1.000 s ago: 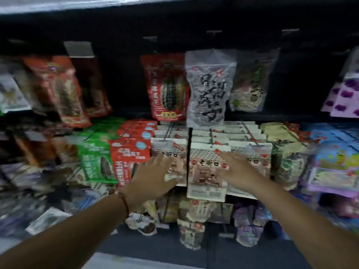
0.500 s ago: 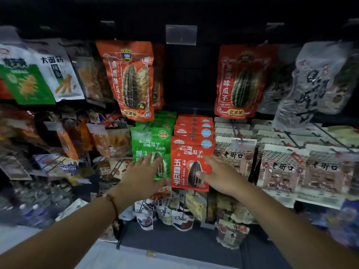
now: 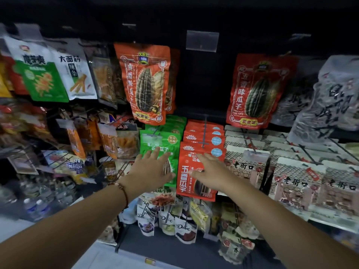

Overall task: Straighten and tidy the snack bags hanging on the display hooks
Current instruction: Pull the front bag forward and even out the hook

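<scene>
The left hand lies flat, fingers straight and spread, on the front green bag, gripping nothing. That bag hangs upright, long axis vertical, at the front of its hook, directly ahead of the palm. Just to its right, edge touching or almost touching, hangs the front red bag, also upright on its own hook. The right hand rests open on its face, fingers extended toward the top, holding nothing. Each hand is nearest its own stack, so the likely push is straight back along the hooks. Both bags look flat, glossy and fairly square; the stacks behind them step back neatly.
</scene>
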Tool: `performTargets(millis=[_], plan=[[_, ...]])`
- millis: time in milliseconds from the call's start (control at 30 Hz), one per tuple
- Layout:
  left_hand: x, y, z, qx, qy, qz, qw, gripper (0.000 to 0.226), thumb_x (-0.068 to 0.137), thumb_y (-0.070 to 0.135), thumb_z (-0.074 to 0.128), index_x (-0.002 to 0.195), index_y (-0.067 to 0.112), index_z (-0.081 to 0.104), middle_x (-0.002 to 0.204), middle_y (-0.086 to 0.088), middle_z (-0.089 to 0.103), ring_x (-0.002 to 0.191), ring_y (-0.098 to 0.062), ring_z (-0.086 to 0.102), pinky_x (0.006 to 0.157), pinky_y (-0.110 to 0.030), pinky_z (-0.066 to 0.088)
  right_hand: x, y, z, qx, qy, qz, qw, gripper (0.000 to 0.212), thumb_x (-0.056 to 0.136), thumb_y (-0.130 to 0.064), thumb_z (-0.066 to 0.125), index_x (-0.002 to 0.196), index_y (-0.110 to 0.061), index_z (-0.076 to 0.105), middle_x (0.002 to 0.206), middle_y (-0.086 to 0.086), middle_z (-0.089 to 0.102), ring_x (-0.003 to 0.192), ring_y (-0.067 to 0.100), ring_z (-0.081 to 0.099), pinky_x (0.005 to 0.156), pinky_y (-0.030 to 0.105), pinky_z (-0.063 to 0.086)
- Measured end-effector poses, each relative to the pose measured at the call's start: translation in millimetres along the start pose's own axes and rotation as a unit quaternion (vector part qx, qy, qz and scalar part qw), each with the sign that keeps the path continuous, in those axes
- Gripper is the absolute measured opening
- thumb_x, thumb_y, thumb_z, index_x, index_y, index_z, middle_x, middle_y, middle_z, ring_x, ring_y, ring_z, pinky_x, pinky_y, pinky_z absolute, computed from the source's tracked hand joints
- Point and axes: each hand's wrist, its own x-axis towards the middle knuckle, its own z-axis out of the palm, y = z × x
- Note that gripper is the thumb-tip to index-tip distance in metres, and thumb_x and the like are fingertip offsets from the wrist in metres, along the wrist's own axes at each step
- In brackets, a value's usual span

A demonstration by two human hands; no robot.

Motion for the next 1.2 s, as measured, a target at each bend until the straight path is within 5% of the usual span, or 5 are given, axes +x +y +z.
performTargets(millis=[333,800,1200], plan=[[6.1,-43.0,27.5,-0.008,-0.03,-0.009,0.999,0.084,0.089,0.077,0.028,0.155,0.036,-0.004,0.164,-0.006,-0.006,0.15,-0.033,0.005,0.119,-0.053,0.013,18.3,-32.6,33.8,-0.007,-0.03,-0.009,0.999,0.077,0.094,-0.06,0.046,0.155,-0.032,0.007,0.163,0.003,-0.003,0.15,0.03,-0.003,0.121,0.05,0.004],[59.2,-164.8,63.0,-0.02,-0.064,0.112,0.991,0.082,0.091,0.072,0.034,0.156,0.034,0.0,0.164,-0.009,-0.004,0.15,-0.035,0.006,0.12,-0.053,0.012,85.9,-124.4,113.4,0.053,-0.006,0.109,0.993,0.079,0.093,-0.057,0.05,0.155,-0.031,0.009,0.163,0.005,0.001,0.149,0.033,0.005,0.118,0.052,0.01],[111.4,-140.6,103.1,-0.017,-0.064,0.125,0.99,0.08,0.094,0.063,0.039,0.156,0.031,-0.002,0.163,-0.01,-0.015,0.15,-0.035,-0.002,0.12,-0.051,0.007,137.3,-99.4,118.5,0.05,0.008,0.093,0.994,0.083,0.093,-0.047,0.057,0.155,-0.028,0.005,0.163,0.003,-0.008,0.149,0.03,-0.003,0.118,0.049,0.008]])
